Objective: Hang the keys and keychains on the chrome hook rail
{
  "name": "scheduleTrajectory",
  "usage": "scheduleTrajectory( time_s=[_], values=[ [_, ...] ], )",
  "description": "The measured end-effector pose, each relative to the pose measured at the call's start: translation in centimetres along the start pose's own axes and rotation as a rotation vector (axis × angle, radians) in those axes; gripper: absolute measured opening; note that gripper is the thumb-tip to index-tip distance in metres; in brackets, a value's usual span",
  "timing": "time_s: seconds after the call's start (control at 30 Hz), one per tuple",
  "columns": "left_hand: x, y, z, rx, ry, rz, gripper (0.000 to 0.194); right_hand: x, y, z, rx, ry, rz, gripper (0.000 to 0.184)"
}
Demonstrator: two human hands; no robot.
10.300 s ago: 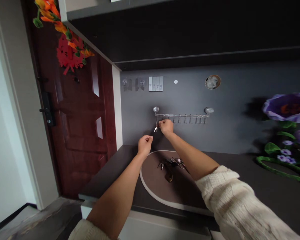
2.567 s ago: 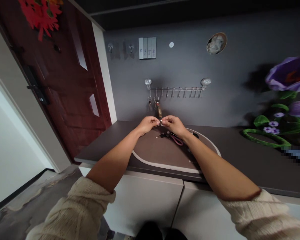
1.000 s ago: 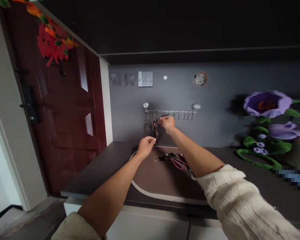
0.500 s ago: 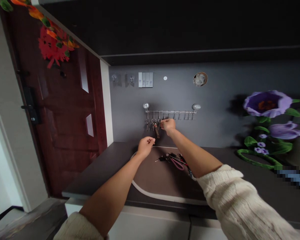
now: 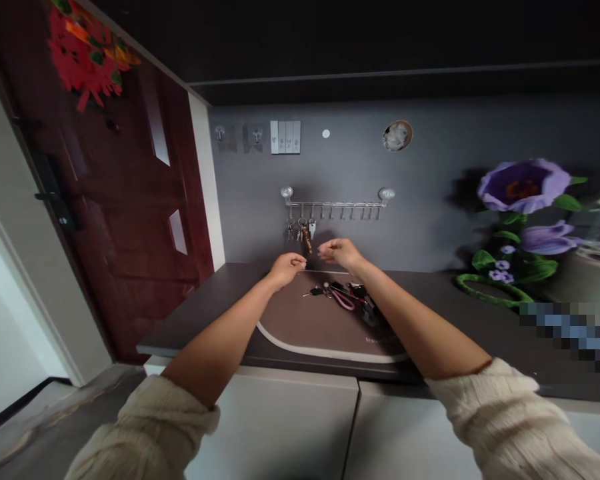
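Observation:
My right hand [image 5: 341, 253] is in front of the wall below the hook rail [image 5: 337, 204]. It holds nothing, and its thumb and fingers are slightly apart. To its left, my left hand [image 5: 287, 269] hovers over the counter's back part with fingers drawn together and nothing visible in them. From the rail's leftmost hooks hang a small bunch of keys [image 5: 291, 232], a second bunch with a brown fob [image 5: 307, 240], and a pale key [image 5: 313, 228] on a ring. Several more keys [image 5: 316, 291] and a pink loop strap [image 5: 343, 300] lie on the brown mat [image 5: 300, 320], partly behind my right arm.
A dark shelf [image 5: 360, 40] overhangs the counter [image 5: 190, 307]. Purple artificial flowers [image 5: 525, 187] and a pot-like vessel [image 5: 585, 280] stand at the right. A red-brown door [image 5: 130, 233] is at the left. Two clear hooks [image 5: 257, 136] and a switch panel [image 5: 285, 137] are on the wall.
Since ten seconds ago, two more key sets have come onto the rail. In the last half second my right hand let go of the third and drew back from the hooks. The view tilted down.

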State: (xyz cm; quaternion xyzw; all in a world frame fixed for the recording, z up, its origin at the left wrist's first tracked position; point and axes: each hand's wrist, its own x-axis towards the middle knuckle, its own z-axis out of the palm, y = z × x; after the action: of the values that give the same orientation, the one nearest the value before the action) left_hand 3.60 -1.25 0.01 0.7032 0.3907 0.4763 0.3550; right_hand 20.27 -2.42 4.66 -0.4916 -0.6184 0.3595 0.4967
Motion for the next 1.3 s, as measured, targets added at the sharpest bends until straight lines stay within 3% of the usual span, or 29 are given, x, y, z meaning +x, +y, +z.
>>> scheduleTrajectory(
  time_s=[0.17, 0.37, 0.6, 0.83, 1.13, 1.3],
  values=[
    [0.1, 0.2, -0.1, 0.112, -0.320, 0.036, 0.018, -2.4, 2.7, -0.4, -0.180, -0.105, -0.074, 0.011],
    [0.1, -0.9, 1.0, 0.068, -0.472, 0.058, 0.022, -2.9, 5.0, -0.2, -0.361, -0.178, -0.124, 0.012],
    [0.1, -1.8, 1.3, 0.194, -0.467, 0.180, 0.014, -3.1, 5.0, -0.1, -0.412, -0.140, -0.105, 0.007],
    [0.2, -1.7, 1.1, 0.224, -0.376, 0.164, 0.010, -3.0, 4.9, 0.0, -0.435, -0.131, -0.117, 0.005],
    [-0.2, -0.9, 0.7, -0.035, -0.334, 0.004, 0.013, -2.8, 5.3, 0.0, -0.383, -0.136, -0.140, 0.004],
    [-0.1, -0.6, 0.4, -0.090, -0.272, 0.063, 0.014, -2.9, 5.1, 0.2, -0.320, -0.103, -0.146, 0.011]
  ],
)
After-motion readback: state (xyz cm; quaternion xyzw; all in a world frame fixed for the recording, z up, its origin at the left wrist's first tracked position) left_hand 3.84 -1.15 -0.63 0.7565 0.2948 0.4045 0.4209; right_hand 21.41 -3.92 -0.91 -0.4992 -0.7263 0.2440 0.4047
